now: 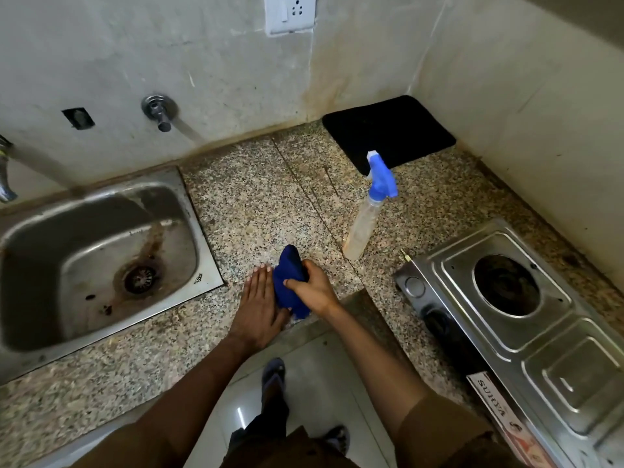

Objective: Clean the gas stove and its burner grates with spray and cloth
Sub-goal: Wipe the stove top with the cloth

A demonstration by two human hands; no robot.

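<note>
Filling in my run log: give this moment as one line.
right hand: grips blue cloth | left hand: flat beside it on counter | spray bottle: upright, untouched | stove: untouched

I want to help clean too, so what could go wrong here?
The spray bottle stands upright on the counter between the cloth and the stove. An arm reaching across might knock it over.

The blue cloth, gripped by the right hand with the left hand flat beside it, sits near the counter edge. If let go carelessly, it could drop to the floor.
</note>
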